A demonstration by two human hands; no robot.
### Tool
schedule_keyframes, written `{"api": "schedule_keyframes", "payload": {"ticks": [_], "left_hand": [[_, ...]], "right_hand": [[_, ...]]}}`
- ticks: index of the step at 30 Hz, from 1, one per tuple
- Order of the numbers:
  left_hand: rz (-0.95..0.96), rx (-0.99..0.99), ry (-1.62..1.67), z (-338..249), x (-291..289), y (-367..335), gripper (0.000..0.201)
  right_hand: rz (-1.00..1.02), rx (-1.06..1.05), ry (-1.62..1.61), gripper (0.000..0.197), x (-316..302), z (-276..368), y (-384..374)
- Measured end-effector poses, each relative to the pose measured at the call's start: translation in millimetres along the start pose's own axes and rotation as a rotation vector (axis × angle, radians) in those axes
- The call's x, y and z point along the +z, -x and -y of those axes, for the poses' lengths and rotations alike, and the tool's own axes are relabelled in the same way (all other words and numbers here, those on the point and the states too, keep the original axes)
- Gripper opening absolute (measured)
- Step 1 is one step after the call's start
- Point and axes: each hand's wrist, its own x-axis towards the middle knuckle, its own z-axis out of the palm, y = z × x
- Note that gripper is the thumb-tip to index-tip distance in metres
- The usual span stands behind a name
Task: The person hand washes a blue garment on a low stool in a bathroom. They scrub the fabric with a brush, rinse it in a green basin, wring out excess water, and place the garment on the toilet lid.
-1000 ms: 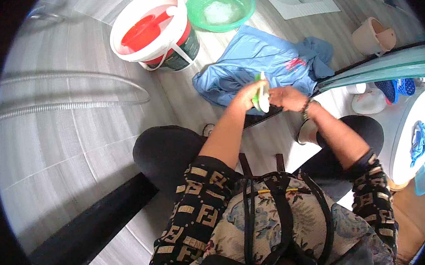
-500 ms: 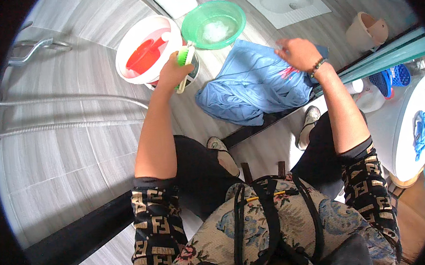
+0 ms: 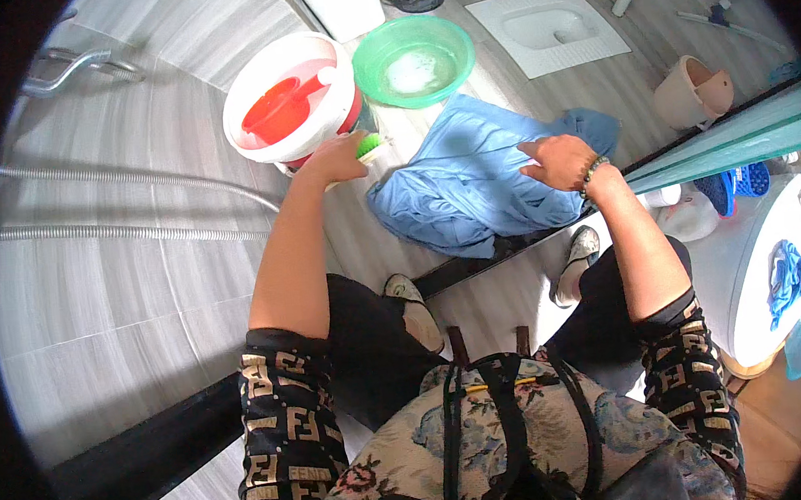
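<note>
My left hand is wrapped round a scrub brush with green bristles and a pale body. It holds the brush beside the white bucket, just left of the cloth. A light blue garment lies spread and rumpled on the floor. Over its right part is my right hand, with a beaded bracelet at the wrist. Its fingers are bent down onto the fabric, thumb and forefinger at a fold. The fingertips are partly hidden, and the garment's pink print is covered.
A green basin of sudsy water stands beyond the garment. Left of it, a red dipper rests in a white bucket. A squat toilet lies farther back. At right are a glass panel, a beige bucket and a white appliance.
My right hand has come down from above the garment, and its spread fingers have bent onto the cloth. My left hand has lowered the brush slightly and tilted it.
</note>
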Motion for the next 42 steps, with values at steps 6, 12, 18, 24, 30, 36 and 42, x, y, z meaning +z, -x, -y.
{"api": "schedule_keyframes", "payload": {"ticks": [6, 12, 18, 24, 30, 36, 42], "left_hand": [[0.091, -0.206, 0.037, 78, 59, -1, 0.066], [0.379, -0.529, -0.125, 92, 107, -13, 0.055], [0.340, -0.669, -0.031, 156, 201, -27, 0.052], [0.156, -0.793, -0.176, 112, 225, -43, 0.035], [-0.319, -0.361, -0.320, 70, 208, -88, 0.023], [-0.273, 0.469, -0.146, -82, 215, -112, 0.063], [0.236, 0.154, -0.244, -128, 259, -107, 0.030]], "right_hand": [[0.040, -0.043, 0.015, 0.041, 11, 8, -7], [-0.015, -0.062, -0.041, 0.039, 7, 9, -1], [-0.060, -0.091, -0.019, 0.037, -3, 16, 2], [-0.099, -0.012, -0.059, 0.037, -2, -5, 26], [-0.169, 0.041, -0.032, 0.037, -4, -23, 37], [-0.274, 0.096, -0.045, 0.038, -12, -39, 42], [-0.227, 0.072, -0.037, 0.038, -11, -24, 37]]}}
